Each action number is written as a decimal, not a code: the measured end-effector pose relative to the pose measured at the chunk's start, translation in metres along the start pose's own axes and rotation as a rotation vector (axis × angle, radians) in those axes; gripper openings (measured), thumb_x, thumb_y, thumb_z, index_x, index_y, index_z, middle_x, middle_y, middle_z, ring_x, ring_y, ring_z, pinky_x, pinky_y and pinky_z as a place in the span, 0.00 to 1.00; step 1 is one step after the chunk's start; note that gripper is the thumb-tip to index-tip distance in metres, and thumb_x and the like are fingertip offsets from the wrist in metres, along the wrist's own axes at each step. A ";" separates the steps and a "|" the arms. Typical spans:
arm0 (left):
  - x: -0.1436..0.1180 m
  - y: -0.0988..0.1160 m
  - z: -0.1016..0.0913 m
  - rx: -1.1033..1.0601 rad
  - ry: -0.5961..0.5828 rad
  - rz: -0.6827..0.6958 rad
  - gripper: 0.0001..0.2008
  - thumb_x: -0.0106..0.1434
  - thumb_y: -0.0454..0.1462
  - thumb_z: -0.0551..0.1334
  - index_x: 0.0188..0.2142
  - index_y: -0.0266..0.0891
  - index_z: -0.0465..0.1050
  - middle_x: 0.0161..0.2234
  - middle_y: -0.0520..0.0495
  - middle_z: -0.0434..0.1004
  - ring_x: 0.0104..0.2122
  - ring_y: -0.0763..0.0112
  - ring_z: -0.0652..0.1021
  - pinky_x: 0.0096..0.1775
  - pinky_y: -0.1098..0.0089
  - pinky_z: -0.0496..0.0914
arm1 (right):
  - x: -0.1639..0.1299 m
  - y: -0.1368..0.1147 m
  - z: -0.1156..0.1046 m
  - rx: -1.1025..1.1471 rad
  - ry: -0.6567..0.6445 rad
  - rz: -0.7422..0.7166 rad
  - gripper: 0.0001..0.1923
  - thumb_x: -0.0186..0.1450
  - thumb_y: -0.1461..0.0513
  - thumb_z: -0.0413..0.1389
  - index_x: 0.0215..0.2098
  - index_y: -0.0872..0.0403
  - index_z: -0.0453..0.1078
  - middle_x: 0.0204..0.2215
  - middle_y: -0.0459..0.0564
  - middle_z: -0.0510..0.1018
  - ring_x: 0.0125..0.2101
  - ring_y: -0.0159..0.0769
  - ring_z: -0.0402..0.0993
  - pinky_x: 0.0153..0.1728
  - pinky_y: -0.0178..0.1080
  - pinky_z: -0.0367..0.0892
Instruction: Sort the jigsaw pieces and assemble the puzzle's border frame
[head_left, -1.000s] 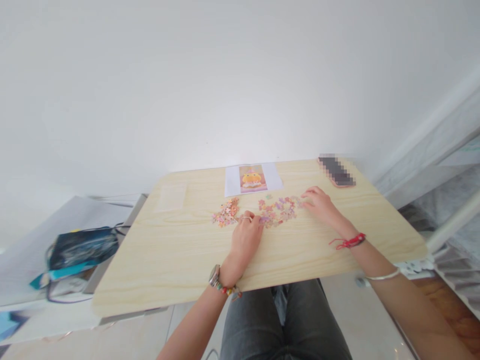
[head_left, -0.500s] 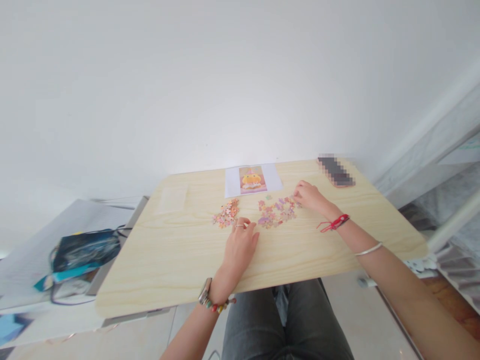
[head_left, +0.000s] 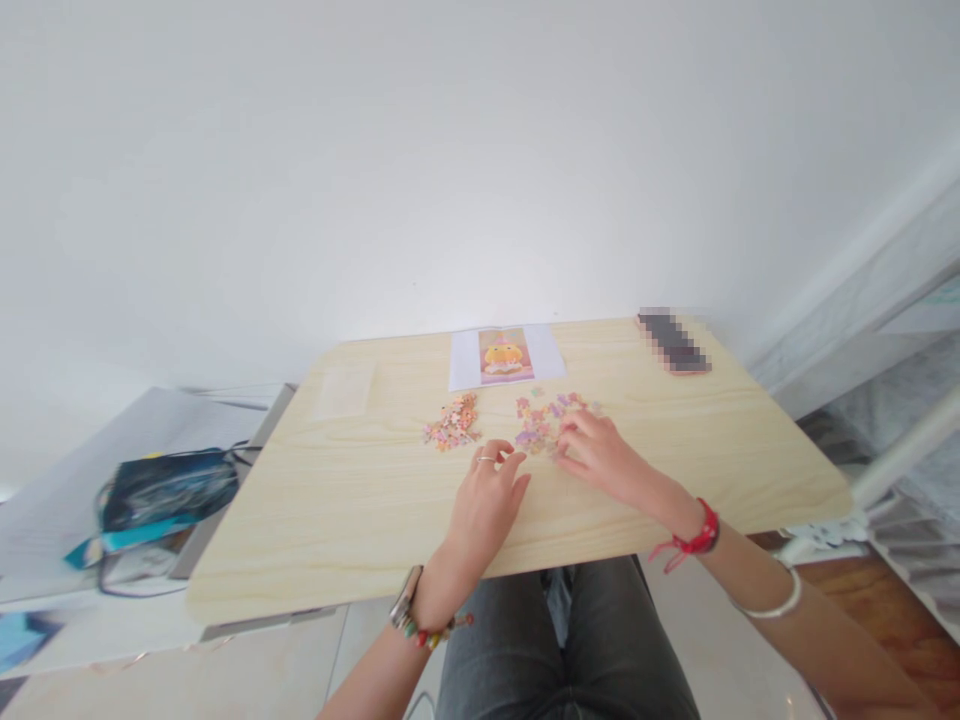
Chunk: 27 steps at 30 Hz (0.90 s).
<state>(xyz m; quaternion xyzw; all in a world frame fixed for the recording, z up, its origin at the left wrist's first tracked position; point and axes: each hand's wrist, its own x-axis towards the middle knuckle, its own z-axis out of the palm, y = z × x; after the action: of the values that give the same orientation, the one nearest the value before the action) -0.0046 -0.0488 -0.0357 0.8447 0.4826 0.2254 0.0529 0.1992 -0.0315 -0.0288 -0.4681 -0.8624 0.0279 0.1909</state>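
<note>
Two loose heaps of small jigsaw puzzle pieces lie on the wooden table. The left heap [head_left: 454, 422] is mostly orange and pink; the right heap [head_left: 536, 428] is spread flatter, with purple and pink pieces. My left hand [head_left: 489, 500] rests palm down just in front of the gap between them, fingers loosely bent, thumb apart, holding nothing I can see. Over the near right side of the right heap, my right hand [head_left: 604, 458] has bent fingers touching pieces and its thumb held apart; it covers some of them. Behind the heaps lies a printed sheet with a yellow character picture [head_left: 506, 356].
A phone [head_left: 673, 342], blurred out, lies at the table's back right. At the back left is a pale translucent sheet [head_left: 343, 391]. A dark blue bag [head_left: 172, 488] sits on a surface left of the table [head_left: 300, 530]. A white wall stands behind.
My right hand has moved from the far right edge of the right heap leftward and toward me, its pinch now loosened. My left hand has shifted slightly right.
</note>
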 end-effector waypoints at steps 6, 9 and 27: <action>-0.004 0.007 0.007 -0.021 -0.095 -0.026 0.07 0.58 0.30 0.60 0.37 0.39 0.70 0.41 0.44 0.66 0.38 0.68 0.70 0.41 0.64 0.71 | -0.001 -0.029 0.024 0.017 -0.020 -0.028 0.02 0.60 0.65 0.55 0.30 0.57 0.68 0.40 0.55 0.71 0.44 0.43 0.66 0.43 0.45 0.58; -0.004 0.005 0.009 -0.010 -0.119 -0.062 0.05 0.59 0.30 0.58 0.34 0.37 0.71 0.41 0.43 0.66 0.38 0.68 0.70 0.41 0.65 0.71 | 0.000 -0.030 0.028 0.047 -0.036 -0.009 0.01 0.60 0.66 0.55 0.30 0.57 0.68 0.39 0.54 0.71 0.43 0.42 0.67 0.42 0.45 0.59; 0.002 0.002 0.008 0.029 -0.130 -0.146 0.09 0.60 0.31 0.58 0.41 0.38 0.69 0.43 0.43 0.65 0.41 0.66 0.70 0.45 0.64 0.70 | -0.001 0.016 0.014 -0.088 0.075 0.180 0.09 0.63 0.64 0.51 0.38 0.52 0.72 0.44 0.56 0.70 0.45 0.44 0.64 0.43 0.45 0.57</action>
<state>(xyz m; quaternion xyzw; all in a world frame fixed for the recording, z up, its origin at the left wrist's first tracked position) 0.0013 -0.0468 -0.0412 0.8209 0.5414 0.1585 0.0884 0.2078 -0.0214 -0.0457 -0.5525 -0.8093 -0.0106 0.1990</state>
